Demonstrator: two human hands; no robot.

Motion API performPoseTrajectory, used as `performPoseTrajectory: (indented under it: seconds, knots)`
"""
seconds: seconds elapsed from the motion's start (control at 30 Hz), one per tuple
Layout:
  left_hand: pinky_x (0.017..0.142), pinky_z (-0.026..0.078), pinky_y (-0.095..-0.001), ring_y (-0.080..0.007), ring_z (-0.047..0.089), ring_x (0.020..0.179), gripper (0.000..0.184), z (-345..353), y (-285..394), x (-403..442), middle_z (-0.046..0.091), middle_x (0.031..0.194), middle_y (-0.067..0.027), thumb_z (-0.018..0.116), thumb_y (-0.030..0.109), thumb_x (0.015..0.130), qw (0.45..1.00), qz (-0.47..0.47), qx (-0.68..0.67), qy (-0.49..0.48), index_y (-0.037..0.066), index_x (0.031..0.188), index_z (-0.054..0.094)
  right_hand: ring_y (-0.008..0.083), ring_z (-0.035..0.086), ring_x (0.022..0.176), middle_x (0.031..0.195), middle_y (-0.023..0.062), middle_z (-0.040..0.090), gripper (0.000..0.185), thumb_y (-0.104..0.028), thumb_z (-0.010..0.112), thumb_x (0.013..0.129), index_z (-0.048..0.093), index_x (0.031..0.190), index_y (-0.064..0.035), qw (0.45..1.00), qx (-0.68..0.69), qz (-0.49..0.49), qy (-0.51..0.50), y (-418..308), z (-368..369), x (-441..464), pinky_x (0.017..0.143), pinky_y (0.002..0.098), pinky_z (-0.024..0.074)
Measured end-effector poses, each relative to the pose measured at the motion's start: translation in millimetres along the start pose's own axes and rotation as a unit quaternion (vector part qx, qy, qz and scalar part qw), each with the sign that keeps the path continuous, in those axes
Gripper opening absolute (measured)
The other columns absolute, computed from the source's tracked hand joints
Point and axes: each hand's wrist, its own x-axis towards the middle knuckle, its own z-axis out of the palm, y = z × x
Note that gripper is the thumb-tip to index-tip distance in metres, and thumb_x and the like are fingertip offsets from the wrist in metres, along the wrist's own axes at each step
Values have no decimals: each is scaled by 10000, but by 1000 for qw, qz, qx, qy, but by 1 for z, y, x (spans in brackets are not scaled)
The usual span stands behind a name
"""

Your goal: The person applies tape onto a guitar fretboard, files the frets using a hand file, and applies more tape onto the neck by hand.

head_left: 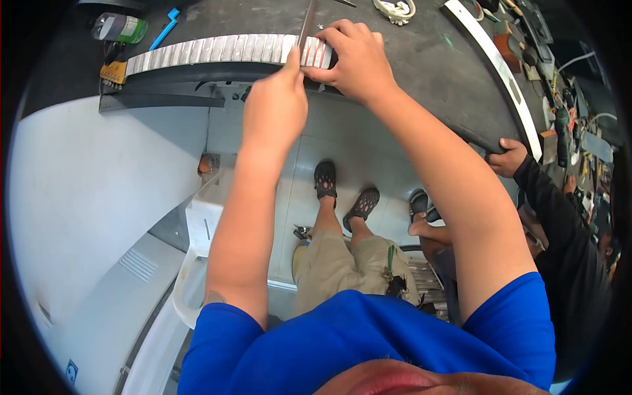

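Observation:
A curved row of silvery, narrow segments (210, 49) runs along the front edge of the dark table, with reddish lines near its right end. My left hand (276, 108) is closed around the lower end of a thin, flat metal tool (307, 25), which stands across the row near that end. Whether it is a file or a blade, I cannot tell. My right hand (359, 62) grips the right end of the row, thumb at the near edge and fingers over the far side. At the row's left end sits a yellow-orange piece (113, 72).
On the dark table (243, 20) lie a bottle with green contents (122, 28), a blue plastic tool (166, 27), a roll of tape (395, 9) and a long white curved strip (500, 76). Tools crowd the right side. A co-worker's hand (508, 158) rests near the strip's lower end.

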Motion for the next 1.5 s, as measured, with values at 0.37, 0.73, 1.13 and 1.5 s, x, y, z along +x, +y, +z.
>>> performPoseTrajectory:
  seconds: [0.37, 0.73, 1.13, 1.5]
  knots:
    - [719, 551, -505, -508, 687, 811, 484, -14, -2, -58, 692, 921, -303, 647, 92, 1060, 997, -46, -45, -33, 100, 1543, 615, 259, 628, 1107, 1211, -2, 704, 582, -543, 935, 744, 792, 1147, -149, 1000, 7, 6, 2, -4, -1, 0, 966, 433, 448]
    - [679, 536, -551, -469, 698, 740, 623, -11, -15, -133, 716, 843, -256, 671, 63, 1040, 996, -39, -78, -17, 125, 1641, 518, 268, 629, 1123, 1228, 9, 704, 601, -551, 934, 748, 792, 1165, -143, 1000, 1, 4, -6, -2, -3, 0, 971, 442, 447]
    - [684, 553, -519, -477, 716, 764, 598, 9, -27, -130, 713, 864, -276, 658, 58, 1040, 994, -8, -101, 27, 112, 1625, 543, 281, 642, 1125, 1219, 29, 721, 618, -560, 931, 721, 794, 1147, -133, 1000, -5, -3, 5, -1, -3, 2, 957, 442, 457]
    - [664, 533, -535, -479, 689, 741, 518, -6, -19, -143, 696, 814, -268, 666, 98, 1046, 991, -21, -127, 41, 91, 1559, 604, 278, 643, 1113, 1213, 24, 715, 615, -567, 923, 739, 793, 1148, -127, 1000, -6, 3, -10, -3, -3, 1, 953, 453, 461]
